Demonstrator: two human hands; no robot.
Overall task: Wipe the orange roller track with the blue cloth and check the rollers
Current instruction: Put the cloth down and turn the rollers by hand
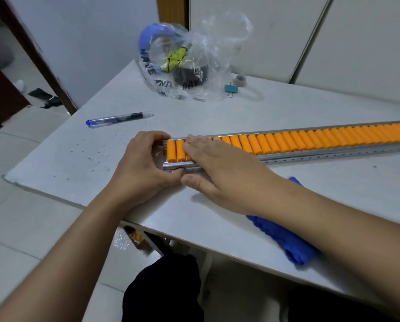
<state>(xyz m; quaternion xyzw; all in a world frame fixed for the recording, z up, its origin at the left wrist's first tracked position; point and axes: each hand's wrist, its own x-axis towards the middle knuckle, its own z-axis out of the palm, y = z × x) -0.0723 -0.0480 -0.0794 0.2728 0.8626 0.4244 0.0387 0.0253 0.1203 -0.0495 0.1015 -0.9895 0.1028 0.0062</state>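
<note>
The orange roller track (310, 140), a metal channel filled with several orange rollers, lies across the white table from the middle to the right edge. My left hand (143, 163) grips the track's left end, fingers over the far rail and thumb on the near rail. My right hand (220, 168) lies flat with its fingers spread over the rollers near that end and its thumb by the near rail. The blue cloth (285, 242) lies crumpled on the table near the front edge, partly hidden under my right forearm; neither hand touches it.
A blue pen (120, 118) lies left of the track. A clear plastic bag (185, 63) with tape rolls stands at the back, a teal binder clip (231, 88) and a small grey roll (240, 80) beside it. Dark specks dot the table (78, 156) near its left corner.
</note>
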